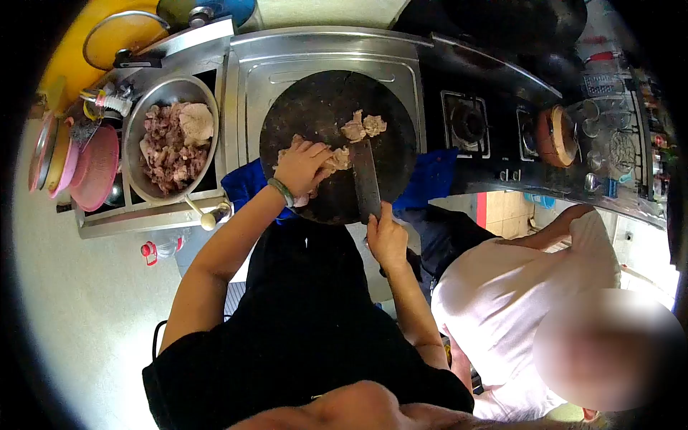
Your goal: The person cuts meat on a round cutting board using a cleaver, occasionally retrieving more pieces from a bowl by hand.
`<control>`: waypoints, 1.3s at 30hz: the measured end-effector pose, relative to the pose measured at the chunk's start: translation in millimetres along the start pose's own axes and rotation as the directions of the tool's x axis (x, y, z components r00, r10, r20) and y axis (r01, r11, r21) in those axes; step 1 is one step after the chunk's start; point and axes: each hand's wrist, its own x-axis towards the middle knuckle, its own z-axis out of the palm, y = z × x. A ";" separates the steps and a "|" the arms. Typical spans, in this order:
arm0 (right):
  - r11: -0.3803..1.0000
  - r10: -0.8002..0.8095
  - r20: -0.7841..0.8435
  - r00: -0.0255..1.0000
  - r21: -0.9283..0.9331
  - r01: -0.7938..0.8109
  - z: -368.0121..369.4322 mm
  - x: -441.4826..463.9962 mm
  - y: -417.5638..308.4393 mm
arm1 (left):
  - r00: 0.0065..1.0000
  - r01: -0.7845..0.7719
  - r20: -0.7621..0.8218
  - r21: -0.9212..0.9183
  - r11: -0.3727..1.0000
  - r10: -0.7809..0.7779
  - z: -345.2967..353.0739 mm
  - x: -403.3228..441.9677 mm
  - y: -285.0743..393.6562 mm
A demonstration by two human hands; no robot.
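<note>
A dark round chopping board point(315, 107) lies over the steel sink unit. Pieces of pale meat point(364, 127) rest on its far right part, beyond the tip of the blade. My left hand point(302, 170) presses down on a larger piece of meat point(337, 160) at the board's left side, fingers over it. In my right hand point(388, 240) is the handle of a cleaver point(366, 179). Its blade points away from me, flat-sided and close to the right end of the held meat. Whether the edge touches the meat, I cannot tell.
A steel bowl point(133, 154) of chopped meat stands left of the board. Pink plastic baskets point(97, 168) are further left. Blue cloth point(430, 175) shows under the board. On the right are a gas stove point(467, 123) and a brown pot point(555, 136). A person in a pale shirt point(509, 287) is close by at right.
</note>
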 end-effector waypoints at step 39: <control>0.996 -0.040 0.342 0.939 -0.057 0.063 24.8 77.3 -30.8 | 0.994 0.069 -0.062 -0.285 0.956 -0.090 14.2 10.3 -5.1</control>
